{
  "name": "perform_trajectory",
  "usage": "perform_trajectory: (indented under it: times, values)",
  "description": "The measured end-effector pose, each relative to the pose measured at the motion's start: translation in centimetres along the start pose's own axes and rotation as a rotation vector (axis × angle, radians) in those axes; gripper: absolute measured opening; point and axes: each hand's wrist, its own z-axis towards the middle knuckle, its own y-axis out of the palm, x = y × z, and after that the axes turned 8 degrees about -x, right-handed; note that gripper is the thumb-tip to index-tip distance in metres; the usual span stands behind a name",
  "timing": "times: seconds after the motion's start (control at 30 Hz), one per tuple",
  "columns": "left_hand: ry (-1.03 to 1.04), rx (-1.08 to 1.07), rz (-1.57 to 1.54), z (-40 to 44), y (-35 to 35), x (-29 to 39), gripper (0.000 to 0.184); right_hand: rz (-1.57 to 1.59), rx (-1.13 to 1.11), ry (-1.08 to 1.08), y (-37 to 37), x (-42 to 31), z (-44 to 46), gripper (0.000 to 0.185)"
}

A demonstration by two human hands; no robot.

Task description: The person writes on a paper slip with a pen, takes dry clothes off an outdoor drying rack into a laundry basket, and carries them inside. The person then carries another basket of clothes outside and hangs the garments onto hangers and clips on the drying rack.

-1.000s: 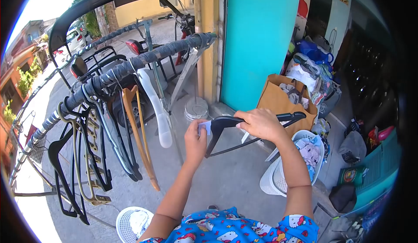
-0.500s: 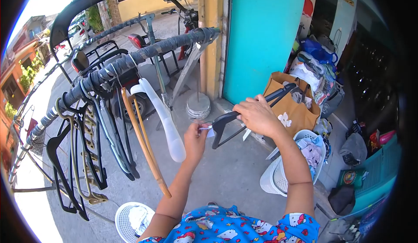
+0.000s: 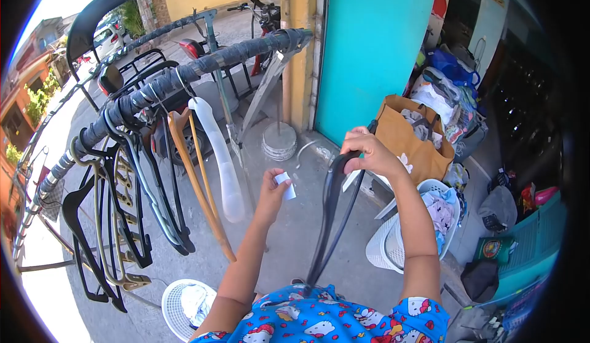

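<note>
Between the thumb and fingers of my left hand (image 3: pixel 269 197) is a small white paper tag (image 3: pixel 286 185), held apart from any hanger. My right hand (image 3: pixel 373 154) grips a black clothes hanger (image 3: pixel 330 211) near its upper part. One end of the hanger points down toward my blue patterned shirt. Left of my left hand, a translucent white hanger (image 3: pixel 221 159) and a wooden hanger (image 3: pixel 198 189) hang from a wrapped rail (image 3: pixel 230 55). Farther left along that rail hang several more hangers, among them a black hanger (image 3: pixel 75 214).
White laundry baskets (image 3: pixel 387 251) with clothes stand at right, beside a brown bag (image 3: pixel 387 125) and piled clothes (image 3: pixel 445 97). Another white basket (image 3: pixel 174 300) sits low at left. A turquoise door (image 3: pixel 375 42) and a round concrete base (image 3: pixel 279 141) are ahead. Behind the rail is a parked vehicle.
The black hanger has swung from sideways to pointing down toward my body. My left hand has moved slightly left with the paper tag, away from the hanger's end.
</note>
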Motion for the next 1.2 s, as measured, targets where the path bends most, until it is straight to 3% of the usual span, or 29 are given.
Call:
perform_trajectory:
  times: [0.1,0.13,0.23,0.27,0.33,0.37,0.47,0.6,0.83,0.9,0.97,1.03,1.07,1.1,1.17,1.2]
  values:
    - [-0.008,0.075,0.120,-0.2,-1.6,-2.8,0.028,0.525,0.026,0.144,-0.4,0.2,0.3,0.035]
    - [0.002,0.101,0.173,-0.3,-1.9,-3.5,0.028,0.529,0.124,0.050,-0.4,0.2,1.1,0.034]
    - [-0.015,0.187,0.256,-1.3,-3.6,-5.3,0.029,0.470,0.359,0.151,-1.1,1.5,3.5,0.035]
    - [0.050,0.210,0.420,-2.1,-4.4,-6.1,0.030,0.394,0.453,0.228,-1.7,0.8,4.6,0.042]
    - [0.131,0.243,0.654,-3.3,-6.1,-6.8,0.031,-0.224,0.583,0.298,-3.0,-1.2,6.4,0.046]
    - [0.029,0.330,0.655,-4.1,-6.7,-7.1,0.032,-0.534,0.636,0.334,-3.4,-2.1,7.1,0.049]
    - [-0.063,0.390,0.631,-6.7,-7.8,-6.1,0.032,-0.792,0.708,0.318,-3.9,-3.9,9.3,0.053]
    - [-0.072,0.435,0.592,-9.2,-9.6,-7.0,0.031,-0.952,0.804,0.225,-3.8,-2.3,11.8,0.051]
    - [-0.010,0.446,0.398,-11.4,-9.1,-5.4,0.030,-0.941,0.718,0.340,0.3,1.6,11.8,0.036]
    - [0.039,0.465,0.354,-12.1,-9.0,-4.6,0.030,-1.073,0.898,0.123,1.6,2.0,11.3,0.030]
    - [-0.020,0.492,0.286,-13.7,-8.8,-4.3,0.032,-0.971,1.044,0.090,3.3,0.6,10.3,0.024]
    - [-0.126,0.520,0.202,-14.9,-9.1,-3.9,0.033,-0.485,1.028,-0.119,6.6,1.1,8.5,0.016]
    - [-0.069,0.547,0.280,-15.8,-9.9,-5.0,0.034,-0.061,0.953,-0.030,9.9,1.4,7.4,0.014]
    - [-0.084,0.583,0.294,-16.8,-10.2,-5.6,0.034,0.353,0.849,0.072,13.7,1.3,6.3,0.012]
    - [-0.118,0.648,0.326,-18.7,-11.0,-6.2,0.033,0.601,0.449,0.291,19.7,-1.2,5.0,0.014]
    - [-0.154,0.689,0.319,-19.4,-9.8,-3.3,0.033,0.772,0.185,0.365,22.9,-0.8,4.3,0.019]
